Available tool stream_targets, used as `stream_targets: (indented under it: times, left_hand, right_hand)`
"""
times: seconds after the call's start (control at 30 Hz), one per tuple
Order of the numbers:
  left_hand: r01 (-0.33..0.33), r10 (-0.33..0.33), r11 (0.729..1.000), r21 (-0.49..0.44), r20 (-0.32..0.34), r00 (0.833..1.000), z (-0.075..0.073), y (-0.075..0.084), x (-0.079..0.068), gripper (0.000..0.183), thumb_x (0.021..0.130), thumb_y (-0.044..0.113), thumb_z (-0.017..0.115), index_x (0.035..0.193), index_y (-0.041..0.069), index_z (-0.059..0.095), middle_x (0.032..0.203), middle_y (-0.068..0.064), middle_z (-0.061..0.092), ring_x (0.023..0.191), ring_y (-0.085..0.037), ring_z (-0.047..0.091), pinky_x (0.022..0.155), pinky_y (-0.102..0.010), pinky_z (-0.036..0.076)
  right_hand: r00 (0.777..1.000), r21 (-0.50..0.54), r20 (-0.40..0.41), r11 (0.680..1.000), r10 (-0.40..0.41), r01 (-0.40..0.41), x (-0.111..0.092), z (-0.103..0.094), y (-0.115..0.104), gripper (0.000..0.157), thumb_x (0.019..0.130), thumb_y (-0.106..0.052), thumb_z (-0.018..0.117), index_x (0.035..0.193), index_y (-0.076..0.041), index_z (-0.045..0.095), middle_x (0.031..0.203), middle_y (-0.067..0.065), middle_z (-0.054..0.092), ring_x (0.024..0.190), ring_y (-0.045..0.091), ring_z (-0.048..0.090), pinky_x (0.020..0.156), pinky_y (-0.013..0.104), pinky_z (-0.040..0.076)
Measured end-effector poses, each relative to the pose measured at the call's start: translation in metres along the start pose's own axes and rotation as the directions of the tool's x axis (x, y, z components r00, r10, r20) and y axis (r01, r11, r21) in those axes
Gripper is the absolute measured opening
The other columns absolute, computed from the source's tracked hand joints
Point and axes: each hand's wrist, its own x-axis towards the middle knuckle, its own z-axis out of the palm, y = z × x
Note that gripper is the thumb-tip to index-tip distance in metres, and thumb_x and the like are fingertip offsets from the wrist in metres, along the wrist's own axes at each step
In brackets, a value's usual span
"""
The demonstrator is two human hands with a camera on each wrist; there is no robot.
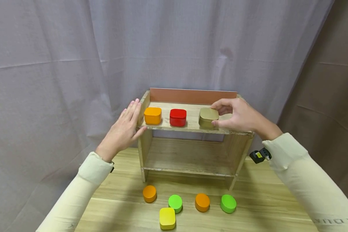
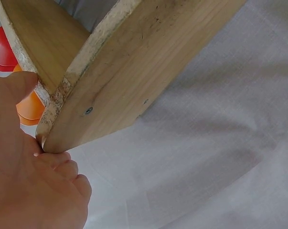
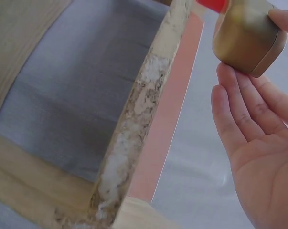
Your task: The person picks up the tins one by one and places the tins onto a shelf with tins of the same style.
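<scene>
My right hand (image 1: 238, 116) pinches a gold rounded-square tin (image 1: 207, 118) between thumb and fingers, at the right part of a wooden shelf's (image 1: 188, 154) top board. In the right wrist view the thumb and fingertips touch the gold tin (image 3: 249, 38) on opposite sides. My left hand (image 1: 122, 130) rests with straight fingers on the shelf's left side panel, its thumb at the front edge. In the left wrist view that hand (image 2: 43, 181) lies at the panel's corner. Beside it on the top board stand an orange tin (image 1: 152, 116) and a red tin (image 1: 178, 117).
On the wooden table in front lie two orange round tins (image 1: 149, 193) (image 1: 202, 202), two green round tins (image 1: 175, 203) (image 1: 228, 203) and a yellow square tin (image 1: 167, 218). A brown strip (image 1: 191, 96) backs the top board. Grey curtain (image 1: 174, 45) hangs behind.
</scene>
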Motion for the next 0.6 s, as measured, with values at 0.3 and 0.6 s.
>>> stream_targets:
  times: [0.3, 0.6]
  left_hand:
    - [-0.001, 0.001, 1.000, -0.004, -0.004, 1.000, -0.001, 0.002, 0.003, 0.088, 0.109, 0.041, 0.056, 0.168, -0.002, 0.008, 0.179, -0.020, 0.005, 0.166, -0.037, 0.009, 0.133, -0.059, 0.020]
    - [-0.003, 0.003, 1.000, -0.012, 0.008, 1.000, -0.001, 0.002, 0.001, 0.088, 0.109, 0.041, 0.056, 0.168, -0.002, 0.007, 0.179, -0.019, 0.003, 0.166, -0.038, 0.008, 0.133, -0.059, 0.019]
  right_hand:
    - [0.996, 0.012, 0.006, 0.996, 0.090, -0.090, 0.013, 0.005, 0.008, 0.041, 0.087, -0.025, 0.085, 0.125, -0.015, 0.073, 0.112, 0.005, 0.079, 0.109, 0.023, 0.075, 0.105, 0.048, 0.056]
    - [0.997, 0.057, 0.050, 0.996, 0.065, -0.068, 0.014, 0.016, 0.015, 0.041, 0.089, -0.021, 0.084, 0.127, -0.009, 0.073, 0.116, 0.009, 0.078, 0.108, 0.024, 0.074, 0.103, 0.048, 0.059]
